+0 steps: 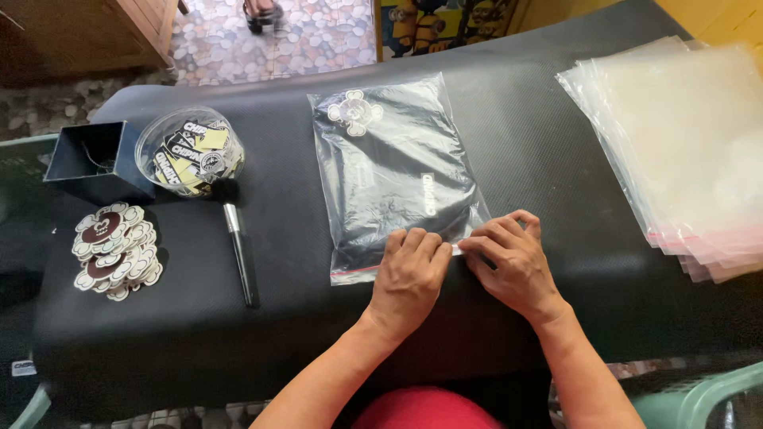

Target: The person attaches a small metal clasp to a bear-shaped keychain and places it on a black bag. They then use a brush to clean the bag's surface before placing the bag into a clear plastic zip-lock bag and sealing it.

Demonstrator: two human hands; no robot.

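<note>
Both hands' fingers pressed flat, left hand (409, 274), right hand (513, 258), on bagged garment (393, 171)

Single head-worn camera looking steeply down at a black padded work surface (517, 143).

The camera is sitting above the person's chest and facing forward and downward, so both forearms are entering from the bottom edge and the left hand (409, 274) and right hand (513, 258) are lying close, just below frame centre. The far edge of the surface and a strip of pebble-patterned floor (270, 40) are showing along the top. The surface is spanning nearly the full frame width. No second view is supplied, so no overlap is applying.
</note>
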